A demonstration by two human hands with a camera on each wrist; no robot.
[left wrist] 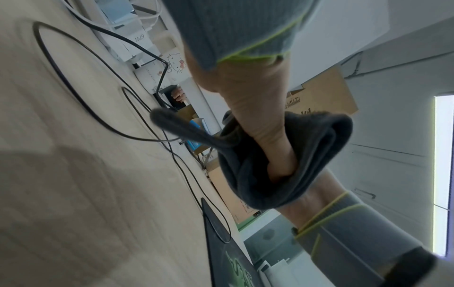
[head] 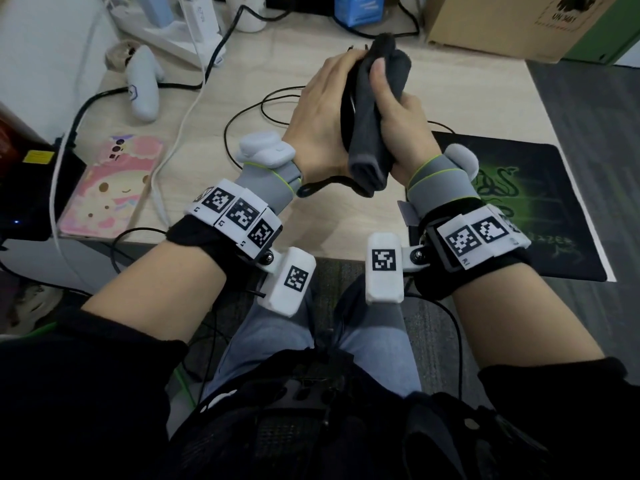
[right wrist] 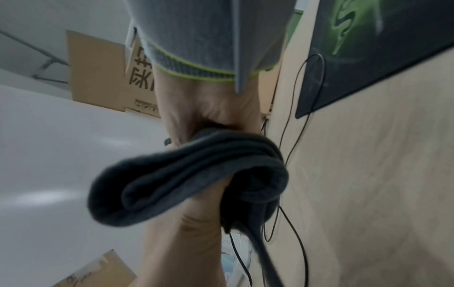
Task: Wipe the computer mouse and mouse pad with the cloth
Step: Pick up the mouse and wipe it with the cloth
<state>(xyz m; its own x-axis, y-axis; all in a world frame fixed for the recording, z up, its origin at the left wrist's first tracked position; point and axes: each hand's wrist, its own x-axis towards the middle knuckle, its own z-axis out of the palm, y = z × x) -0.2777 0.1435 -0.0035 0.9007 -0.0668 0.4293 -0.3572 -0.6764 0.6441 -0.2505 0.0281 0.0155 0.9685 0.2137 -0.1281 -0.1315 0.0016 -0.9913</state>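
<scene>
Held above the desk (head: 277, 81), black mouse (head: 347, 109), mostly hidden, gripped in left hand (head: 318, 112); right hand (head: 398, 116) clamped on folded grey cloth (head: 375, 109), best rubbed firmly lengthwise, cable apparently slack.

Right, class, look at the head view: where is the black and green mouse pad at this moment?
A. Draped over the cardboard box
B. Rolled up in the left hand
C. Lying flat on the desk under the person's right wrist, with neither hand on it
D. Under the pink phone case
C: the mouse pad lies flat on the desk, while both the left hand and the right hand are raised above the desk around the grey cloth.
</scene>
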